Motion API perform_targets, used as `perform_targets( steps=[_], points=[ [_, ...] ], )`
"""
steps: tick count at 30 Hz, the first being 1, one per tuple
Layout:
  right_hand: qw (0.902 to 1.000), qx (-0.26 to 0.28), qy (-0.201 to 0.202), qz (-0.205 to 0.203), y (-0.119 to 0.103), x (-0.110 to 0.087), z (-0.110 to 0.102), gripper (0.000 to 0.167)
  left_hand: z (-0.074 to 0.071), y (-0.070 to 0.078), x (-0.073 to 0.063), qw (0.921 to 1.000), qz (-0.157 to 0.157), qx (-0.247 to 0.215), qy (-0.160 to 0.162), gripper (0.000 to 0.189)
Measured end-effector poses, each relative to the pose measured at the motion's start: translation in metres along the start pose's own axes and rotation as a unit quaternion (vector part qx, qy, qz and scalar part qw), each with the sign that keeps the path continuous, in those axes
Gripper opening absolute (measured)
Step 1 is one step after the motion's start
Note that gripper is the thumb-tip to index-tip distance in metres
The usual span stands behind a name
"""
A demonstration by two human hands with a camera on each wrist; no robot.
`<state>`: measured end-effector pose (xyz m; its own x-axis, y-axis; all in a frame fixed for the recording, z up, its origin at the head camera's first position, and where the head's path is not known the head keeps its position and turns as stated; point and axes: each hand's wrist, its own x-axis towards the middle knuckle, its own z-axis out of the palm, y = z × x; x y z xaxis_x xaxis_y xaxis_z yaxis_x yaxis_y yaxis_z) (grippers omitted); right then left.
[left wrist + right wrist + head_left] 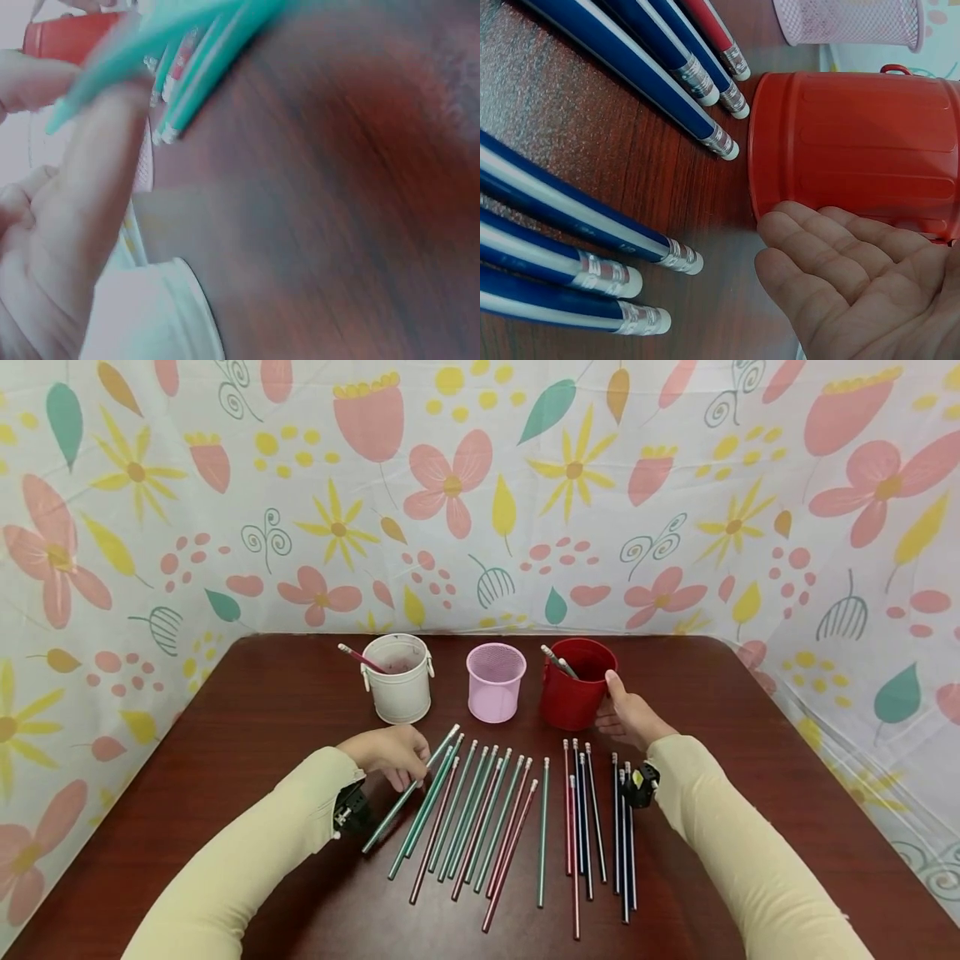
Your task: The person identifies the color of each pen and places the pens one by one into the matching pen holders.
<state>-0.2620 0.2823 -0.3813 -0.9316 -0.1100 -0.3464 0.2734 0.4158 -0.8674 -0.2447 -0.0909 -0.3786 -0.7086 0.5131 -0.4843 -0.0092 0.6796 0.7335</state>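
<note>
My left hand (393,753) pinches a green pencil (389,818) at the left end of a row of pencils. In the left wrist view that pencil (142,46) is blurred, lying between thumb and finger. At the red bucket (570,703), my right hand (633,717) rests on its right side, thumb up by the rim. The right wrist view has the fingers (840,251) extended side by side against the bucket wall. Two pencils (558,660) lean inside this bucket.
A white bucket (403,700) holding a red pencil (362,657) stands at the back left, beside a pink mesh cup (495,695). Several green and red pencils (480,827) lie across the middle; several blue ones (626,852) lie at right. A flowered cloth (480,527) hangs behind the table.
</note>
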Motion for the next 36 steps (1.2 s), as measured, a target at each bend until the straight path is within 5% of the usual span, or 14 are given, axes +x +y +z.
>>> perform_targets(
  steps=[7,14,18,23,27,31,36],
  points=[
    [0.9999,-0.010,0.005,0.005,-0.002,0.001,-0.002,0.099,0.004,0.015,-0.011,0.9965,0.034,-0.073,-0.024,0.029],
    [0.9998,-0.018,-0.003,-0.003,-0.002,-0.002,-0.003,0.098,0.002,0.042,-0.028,0.9743,0.152,-0.160,-0.045,0.017],
    [0.9998,-0.019,-0.001,-0.003,-0.001,-0.003,-0.003,0.099,0.000,0.059,-0.037,0.9473,0.235,-0.216,-0.020,0.013],
    [0.9998,-0.017,-0.004,-0.007,0.000,-0.003,-0.004,0.100,0.000,0.070,-0.036,0.8992,0.331,-0.271,0.093,0.021],
    [0.9998,-0.019,0.000,-0.008,0.000,-0.001,-0.002,0.098,0.000,0.079,-0.037,0.8676,0.354,-0.297,0.183,0.018],
    [0.9998,-0.020,0.004,-0.006,0.000,-0.002,-0.001,0.096,0.000,0.089,-0.038,0.8397,0.375,-0.320,0.228,0.022],
    [0.9997,-0.023,0.001,-0.008,-0.001,-0.002,-0.001,0.098,0.002,0.097,-0.032,0.8244,0.379,-0.330,0.260,0.015]
  ],
)
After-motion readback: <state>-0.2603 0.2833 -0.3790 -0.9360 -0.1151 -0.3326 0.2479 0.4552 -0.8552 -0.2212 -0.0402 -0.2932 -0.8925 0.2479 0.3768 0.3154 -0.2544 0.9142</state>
